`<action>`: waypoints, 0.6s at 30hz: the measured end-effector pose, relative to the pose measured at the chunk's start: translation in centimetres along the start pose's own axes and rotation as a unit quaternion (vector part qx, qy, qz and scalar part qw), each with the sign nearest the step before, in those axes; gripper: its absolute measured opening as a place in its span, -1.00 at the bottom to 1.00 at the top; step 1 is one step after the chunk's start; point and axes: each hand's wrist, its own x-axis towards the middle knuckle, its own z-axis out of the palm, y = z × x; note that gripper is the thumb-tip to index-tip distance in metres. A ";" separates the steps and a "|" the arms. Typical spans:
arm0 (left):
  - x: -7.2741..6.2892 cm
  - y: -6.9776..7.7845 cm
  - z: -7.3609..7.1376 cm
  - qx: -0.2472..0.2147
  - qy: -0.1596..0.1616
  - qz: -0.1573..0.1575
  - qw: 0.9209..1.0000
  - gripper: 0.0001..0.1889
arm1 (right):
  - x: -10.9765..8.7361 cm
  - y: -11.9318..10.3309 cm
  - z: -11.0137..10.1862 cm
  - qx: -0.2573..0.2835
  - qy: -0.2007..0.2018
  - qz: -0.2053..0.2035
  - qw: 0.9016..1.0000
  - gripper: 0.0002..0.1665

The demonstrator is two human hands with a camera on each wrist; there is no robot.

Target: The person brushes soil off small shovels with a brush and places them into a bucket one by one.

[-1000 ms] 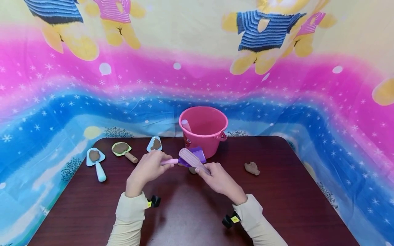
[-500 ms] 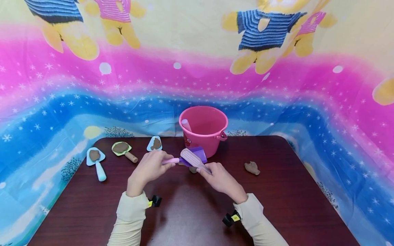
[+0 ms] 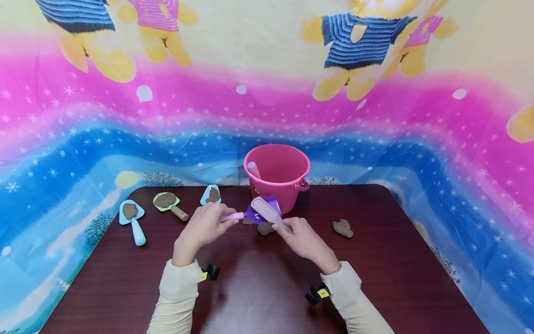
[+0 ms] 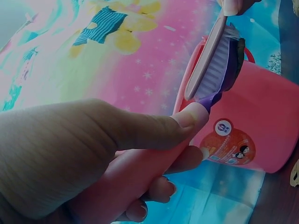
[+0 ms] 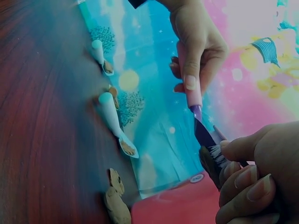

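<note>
My left hand (image 3: 204, 229) grips the pink handle of a small purple toy shovel (image 3: 274, 204), its blade pointing right in front of the bucket. In my right hand (image 3: 306, 241) is a pale mauve brush (image 3: 264, 211), pinched by its handle. The brush lies across the shovel blade, its ridged back up in the head view. White bristles (image 5: 216, 153) show against the blade in the right wrist view. A dark brown patch (image 4: 239, 53) sits along the blade's far side in the left wrist view. My left thumb (image 4: 187, 119) presses along the handle near the blade.
Behind the tools stands a pink bucket (image 3: 288, 192) with a mauve handle (image 3: 253, 169) sticking up inside. Brown clay lumps lie below the tools (image 3: 265, 228) and at right (image 3: 343, 228). At left are clay-topped toy shovels: pale blue (image 3: 136, 232), green (image 3: 179, 213) and another blue one (image 3: 204, 200).
My right hand and the brush have shifted slightly right across the shovel blade. My left hand keeps its grip on the shovel, almost still.
</note>
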 end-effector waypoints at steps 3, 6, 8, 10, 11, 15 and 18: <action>0.0 -0.1 -0.1 0.003 0.007 0.004 1.000 -0.76 | 0.0 0.2 -0.4 0.001 0.007 0.001 1.000 -0.66; 0.0 -0.1 -0.2 0.003 0.007 0.003 1.000 -0.73 | 0.0 0.3 -0.6 0.003 0.011 0.004 1.000 -0.66; -0.1 -0.1 -0.2 0.001 0.007 0.001 1.000 -0.72 | 0.0 0.4 -0.7 0.003 0.013 0.005 1.000 -0.66; -0.1 -0.1 -0.2 0.000 0.008 -0.001 1.000 -0.72 | 0.0 0.5 -0.7 0.005 0.017 0.009 1.000 -0.68; -0.1 -0.2 -0.2 0.001 0.009 -0.001 1.000 -0.73 | 0.0 0.5 -0.8 0.003 0.019 0.010 1.000 -0.68; -0.1 -0.2 -0.2 0.002 0.012 0.000 1.000 -0.73 | 0.0 0.5 -1.0 -0.002 0.029 0.011 1.000 -0.65; -0.1 -0.2 -0.3 0.005 0.012 -0.001 1.000 -0.73 | -0.1 0.6 -1.1 -0.001 0.034 0.012 0.999 -0.66</action>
